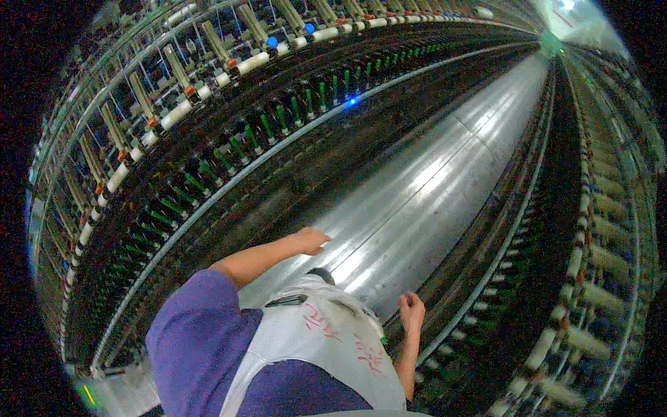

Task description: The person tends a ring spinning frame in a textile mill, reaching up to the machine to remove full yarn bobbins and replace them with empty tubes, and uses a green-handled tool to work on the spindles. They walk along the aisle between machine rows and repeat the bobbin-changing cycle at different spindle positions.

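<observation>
My left hand (311,241) hangs over the metal floor of the aisle, arm bent out in front of me, its fingers curled into a loose fist. No object shows in it. Lower and to the right, my right hand (412,309) is held beside my body with the fingers bent in toward the thumb, and I see nothing between them. Neither hand touches the machines. Over a purple shirt I wear a pale apron (316,330) with red handwriting, and a dark slim object (286,300) sticks out at its pocket.
A long spinning machine (208,177) with green bobbins, white rollers and a pale rail runs along my left. A second machine (583,299) lines the right. Between them the shiny grey floor (431,181) narrows into the distance. A blue light (353,101) glows on the left rail.
</observation>
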A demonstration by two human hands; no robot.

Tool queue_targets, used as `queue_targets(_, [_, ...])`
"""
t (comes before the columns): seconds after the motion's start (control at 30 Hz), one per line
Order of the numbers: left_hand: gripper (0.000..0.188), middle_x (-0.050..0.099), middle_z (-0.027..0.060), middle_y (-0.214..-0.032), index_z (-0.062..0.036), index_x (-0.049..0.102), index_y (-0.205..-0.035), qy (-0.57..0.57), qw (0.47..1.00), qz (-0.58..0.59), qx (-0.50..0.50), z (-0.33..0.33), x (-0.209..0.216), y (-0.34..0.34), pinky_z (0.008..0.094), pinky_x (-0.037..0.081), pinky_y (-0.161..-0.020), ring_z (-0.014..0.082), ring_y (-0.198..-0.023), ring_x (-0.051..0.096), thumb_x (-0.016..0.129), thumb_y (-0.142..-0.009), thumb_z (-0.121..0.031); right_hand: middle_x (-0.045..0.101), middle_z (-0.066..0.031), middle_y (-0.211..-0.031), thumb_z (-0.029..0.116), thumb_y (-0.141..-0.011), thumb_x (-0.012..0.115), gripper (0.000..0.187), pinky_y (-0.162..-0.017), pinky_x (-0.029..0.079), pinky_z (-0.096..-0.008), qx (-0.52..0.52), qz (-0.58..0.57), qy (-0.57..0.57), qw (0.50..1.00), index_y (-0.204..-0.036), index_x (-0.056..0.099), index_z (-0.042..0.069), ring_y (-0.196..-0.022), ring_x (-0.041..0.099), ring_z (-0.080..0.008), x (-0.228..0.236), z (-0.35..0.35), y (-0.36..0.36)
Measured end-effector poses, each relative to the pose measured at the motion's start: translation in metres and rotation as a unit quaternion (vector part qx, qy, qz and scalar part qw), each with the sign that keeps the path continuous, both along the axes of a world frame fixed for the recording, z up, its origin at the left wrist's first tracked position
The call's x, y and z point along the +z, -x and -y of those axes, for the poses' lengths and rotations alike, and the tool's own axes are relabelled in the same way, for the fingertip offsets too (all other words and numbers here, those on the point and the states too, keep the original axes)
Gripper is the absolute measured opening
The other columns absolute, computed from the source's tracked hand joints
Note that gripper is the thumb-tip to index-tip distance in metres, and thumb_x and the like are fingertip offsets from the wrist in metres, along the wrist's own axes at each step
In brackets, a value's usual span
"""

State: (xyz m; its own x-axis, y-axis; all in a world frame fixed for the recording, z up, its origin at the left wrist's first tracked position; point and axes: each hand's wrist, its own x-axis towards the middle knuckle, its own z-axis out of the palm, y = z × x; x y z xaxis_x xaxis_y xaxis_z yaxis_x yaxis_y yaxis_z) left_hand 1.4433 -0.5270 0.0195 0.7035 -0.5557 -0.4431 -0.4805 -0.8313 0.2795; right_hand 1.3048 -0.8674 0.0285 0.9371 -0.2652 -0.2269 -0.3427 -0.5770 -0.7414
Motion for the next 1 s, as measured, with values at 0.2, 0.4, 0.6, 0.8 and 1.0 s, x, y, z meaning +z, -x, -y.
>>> queue_targets(0.2, [0.030,0.062,0.0147,-0.091,-0.0092,0.061,-0.095,-0.169,0.964,-0.118,0.167,-0.061,-0.032,-0.026,0.0428,0.049,-0.069,0.0305,-0.085,0.060,0.060,-0.071,-0.026,0.063,-0.0131,-0.081,0.024,-0.081,0.057,0.031,-0.067,0.046,-0.0311,0.161,0.047,0.014,0.986,-0.101,0.060,0.000,-0.071,0.058,-0.0188,0.009,0.007,-0.190])
queue_targets(0.4, [0.026,0.063,0.0135,-0.087,-0.0079,0.063,-0.089,-0.026,0.924,0.070,0.374,-0.041,-0.026,-0.159,0.0432,0.049,-0.068,0.0318,-0.080,0.060,0.053,-0.080,-0.030,0.064,-0.0117,-0.081,0.021,-0.083,0.056,0.030,-0.068,0.045,-0.0268,0.233,0.042,-0.062,0.970,-0.103,0.060,-0.001,-0.074,0.058,-0.0142,0.021,-0.006,-0.361])
queue_targets(0.6, [0.027,0.062,0.0105,-0.100,-0.0110,0.062,-0.102,0.271,0.827,0.204,0.448,0.016,0.011,-0.333,0.0378,0.047,-0.076,0.0284,-0.089,0.059,0.047,-0.087,-0.028,0.064,-0.0091,-0.084,0.019,-0.083,0.056,0.028,-0.070,0.046,-0.0273,0.209,0.014,-0.088,0.974,-0.105,0.060,0.002,-0.076,0.059,-0.0147,-0.006,0.022,-0.479])
queue_targets(0.8, [0.027,0.061,0.0115,-0.103,-0.0053,0.061,-0.104,0.384,0.812,0.198,0.392,0.066,-0.008,-0.466,0.0301,0.045,-0.082,0.0218,-0.096,0.059,0.047,-0.089,-0.023,0.063,-0.0181,-0.090,0.013,-0.079,0.053,0.023,-0.072,0.047,-0.0345,0.200,-0.036,0.002,0.979,-0.097,0.062,0.002,-0.080,0.061,-0.0287,-0.042,0.053,-0.565])
queue_targets(1.0, [0.025,0.062,0.0100,-0.105,-0.0059,0.059,-0.108,0.220,0.792,0.213,0.528,0.079,-0.020,-0.486,0.0294,0.047,-0.076,0.0208,-0.089,0.061,0.054,-0.085,-0.014,0.062,-0.0181,-0.086,0.018,-0.076,0.057,0.022,-0.068,0.046,-0.0377,0.397,-0.002,0.056,0.916,-0.089,0.061,0.001,-0.076,0.059,-0.0325,-0.071,0.064,-0.722])
